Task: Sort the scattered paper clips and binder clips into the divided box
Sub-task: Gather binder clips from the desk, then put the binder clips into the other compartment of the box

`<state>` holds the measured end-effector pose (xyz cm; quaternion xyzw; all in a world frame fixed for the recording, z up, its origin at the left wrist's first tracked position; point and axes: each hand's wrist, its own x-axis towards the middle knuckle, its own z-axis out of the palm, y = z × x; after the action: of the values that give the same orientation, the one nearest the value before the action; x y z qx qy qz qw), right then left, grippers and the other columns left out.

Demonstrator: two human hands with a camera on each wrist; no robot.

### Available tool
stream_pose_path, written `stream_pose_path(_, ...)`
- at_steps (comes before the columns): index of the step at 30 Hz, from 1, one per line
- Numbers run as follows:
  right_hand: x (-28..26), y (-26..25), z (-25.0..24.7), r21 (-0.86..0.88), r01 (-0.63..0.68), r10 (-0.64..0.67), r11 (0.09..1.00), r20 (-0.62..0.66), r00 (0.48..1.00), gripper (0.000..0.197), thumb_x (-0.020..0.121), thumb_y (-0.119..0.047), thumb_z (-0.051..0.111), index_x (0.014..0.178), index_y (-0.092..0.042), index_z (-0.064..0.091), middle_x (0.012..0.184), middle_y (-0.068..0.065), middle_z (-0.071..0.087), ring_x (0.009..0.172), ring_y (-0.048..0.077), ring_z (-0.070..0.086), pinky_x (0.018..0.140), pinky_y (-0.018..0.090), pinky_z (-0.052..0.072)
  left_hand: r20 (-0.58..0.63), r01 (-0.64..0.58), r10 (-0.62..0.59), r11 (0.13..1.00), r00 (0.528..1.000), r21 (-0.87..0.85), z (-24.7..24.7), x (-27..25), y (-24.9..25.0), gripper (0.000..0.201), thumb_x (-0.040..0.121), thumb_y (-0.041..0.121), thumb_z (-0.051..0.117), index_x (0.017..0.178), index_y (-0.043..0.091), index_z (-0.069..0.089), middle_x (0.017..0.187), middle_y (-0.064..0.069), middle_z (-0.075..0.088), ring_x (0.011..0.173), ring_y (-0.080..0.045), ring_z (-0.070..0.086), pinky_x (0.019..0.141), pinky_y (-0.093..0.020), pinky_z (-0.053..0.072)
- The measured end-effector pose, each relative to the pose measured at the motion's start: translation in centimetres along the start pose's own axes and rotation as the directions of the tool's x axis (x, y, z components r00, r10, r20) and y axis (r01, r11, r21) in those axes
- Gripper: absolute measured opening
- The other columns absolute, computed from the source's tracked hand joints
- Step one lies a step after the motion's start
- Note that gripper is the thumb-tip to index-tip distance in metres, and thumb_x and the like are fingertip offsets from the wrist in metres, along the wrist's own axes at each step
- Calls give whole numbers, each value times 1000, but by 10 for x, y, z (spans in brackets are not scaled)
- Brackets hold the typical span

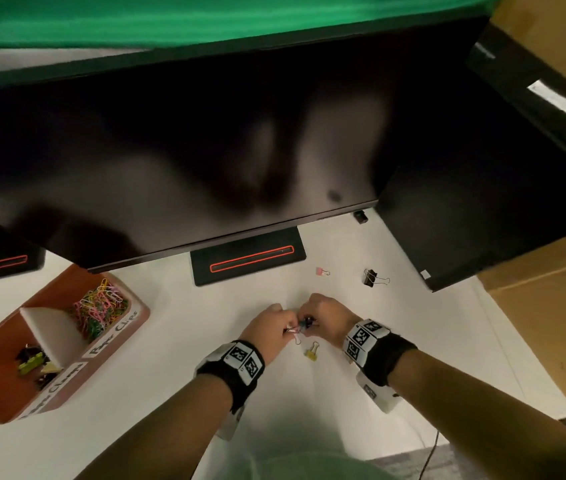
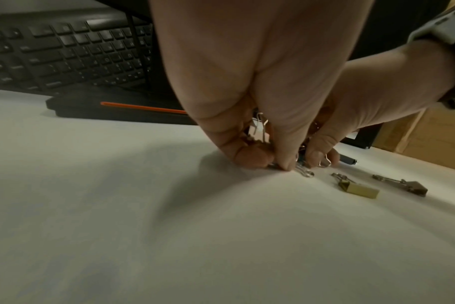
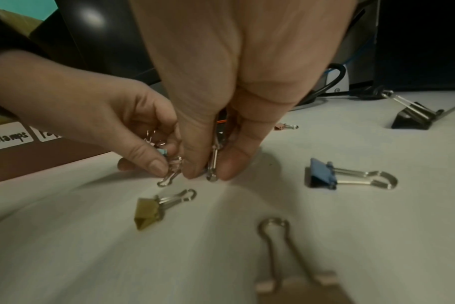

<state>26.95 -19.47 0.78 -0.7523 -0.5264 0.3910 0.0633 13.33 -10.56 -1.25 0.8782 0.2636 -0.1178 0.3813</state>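
Note:
My two hands meet over the white desk. The left hand pinches a small bunch of binder clips, one pale blue, with wire handles touching the desk. Beside it, the right hand pinches a dark binder clip between thumb and finger. Loose on the desk lie a yellow clip, a blue clip, a pink clip, a black clip and a beige clip. The brown divided box at the left holds coloured paper clips and binder clips.
A monitor overhangs the desk's back, its stand base just beyond my hands. A keyboard lies behind. A second dark screen and cardboard stand on the right. A cable hangs off the near edge.

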Motion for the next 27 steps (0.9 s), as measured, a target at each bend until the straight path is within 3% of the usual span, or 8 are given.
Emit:
stream_pose_path(5,2,6,2,-19,38,-38,999,-8,999,23,84,-15,64,106,-11,67,108,11,58,96,27,59,86,34,48,-41,-7,8,1000,999,29,3,0,-6,13,89,22,56,100,18,62,99,-3,52,86,-20,57,82,-30,49)
stream_pose_path(11,2,14,-5,-62,27,-28,998,-6,1000,26,87,-18,61,113,-13,64,114,8,60,101,24,58,83,22,39,-116,5,-8,999,993,-31,-4,-17,-23,14,89,19,56,99,15,65,97,0,52,83,-18,59,83,-33,50)
stream_pose_path(15,7,-8,-12,-56,79,-81,995,-43,996,23,87,-17,61,110,-14,64,111,6,62,99,21,59,86,23,43,-282,-2,-38,990,959,-140,-27,-54,-40,8,87,20,62,92,16,67,88,4,53,74,-9,59,77,-14,46)
stream_pose_path(17,15,-35,-14,-49,142,-145,989,-48,988,23,87,-17,62,110,-14,64,110,4,62,98,20,59,86,22,44,-372,19,-86,983,924,-181,-44,-81,-52,4,85,20,65,89,19,67,83,5,52,70,-5,56,70,-5,41)
stream_pose_path(20,36,-96,-10,-40,254,-255,966,-21,967,25,88,-18,61,112,-14,63,112,4,61,99,19,58,88,24,45,-459,102,-200,968,866,-230,-75,-126,-81,8,83,15,67,87,21,67,78,4,54,68,-7,55,62,-4,40)
stream_pose_path(22,52,-146,-2,-41,339,-339,940,-2,941,26,88,-18,61,113,-14,63,112,6,60,100,21,58,89,26,45,-494,187,-287,952,821,-242,-97,-159,-104,10,81,15,70,87,22,67,78,0,58,66,-9,56,59,-10,43)
stream_pose_path(24,66,-198,8,-44,423,-423,905,15,906,27,88,-18,61,114,-13,62,114,8,59,101,22,58,90,27,44,-524,290,-375,927,765,-239,-119,-190,-128,8,79,16,72,86,19,68,83,-1,64,73,-11,59,67,-22,50)
stream_pose_path(27,85,-275,29,-52,515,-513,855,45,857,27,87,-18,63,113,-12,62,117,9,60,106,23,56,96,31,46,-579,416,-513,857,634,-304,-148,-229,-160,8,78,19,72,83,15,68,84,-1,67,77,-18,61,71,-34,51)
